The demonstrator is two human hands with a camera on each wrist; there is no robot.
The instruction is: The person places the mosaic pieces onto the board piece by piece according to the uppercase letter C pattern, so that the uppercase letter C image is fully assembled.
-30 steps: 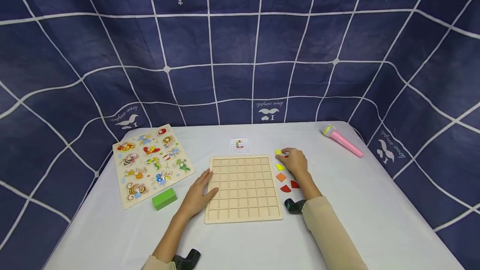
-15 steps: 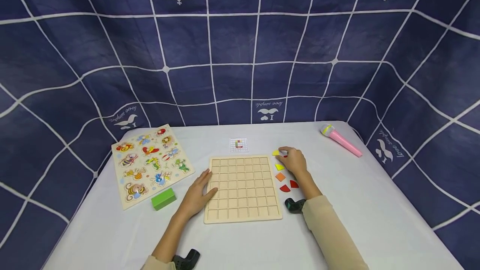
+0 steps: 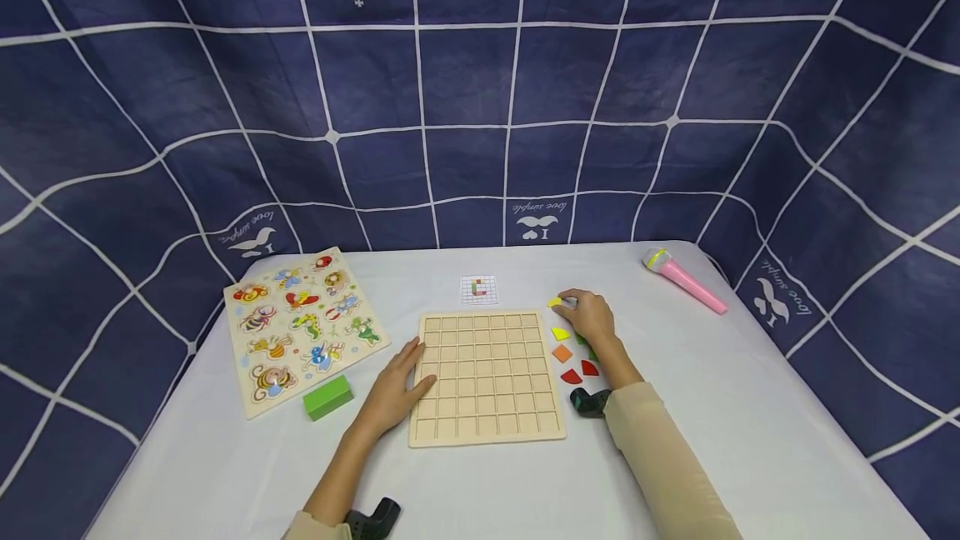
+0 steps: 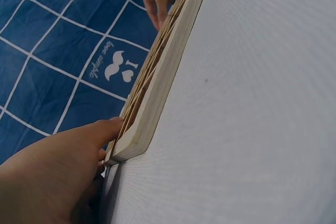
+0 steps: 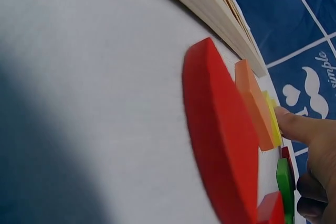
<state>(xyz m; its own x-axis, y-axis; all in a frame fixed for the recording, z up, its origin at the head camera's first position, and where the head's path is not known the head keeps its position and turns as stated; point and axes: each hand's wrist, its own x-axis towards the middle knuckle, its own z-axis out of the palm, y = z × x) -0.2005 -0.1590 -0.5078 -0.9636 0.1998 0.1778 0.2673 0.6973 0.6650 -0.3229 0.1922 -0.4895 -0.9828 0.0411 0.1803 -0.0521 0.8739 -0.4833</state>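
My left hand point(image 3: 392, 390) rests with straight fingers along the left edge of a square wooden grid board point(image 3: 487, 377); in the left wrist view its thumb point(image 4: 109, 128) lies on the rim. Beyond the board's far right corner, my right hand point(image 3: 591, 319) pinches a yellow piece point(image 3: 554, 302) between thumb and index finger. Nearer along the board's right side lie another yellow piece point(image 3: 560, 333), an orange square point(image 3: 562, 353) and two red quarter-round pieces point(image 3: 571, 377). Green pieces point(image 5: 285, 182) show partly from under the right hand.
A small pattern card point(image 3: 478, 290) lies behind the board. To the left are an insect picture puzzle point(image 3: 288, 365) and a green block point(image 3: 327, 397). A pink toy microphone point(image 3: 690, 285) lies at the back right. Blue checked curtain point(image 3: 480, 157) surrounds the white table.
My right hand has risen slightly away from me, and the far yellow piece has shifted with its fingers. Green pieces now show beneath that hand. The left hand stays put.
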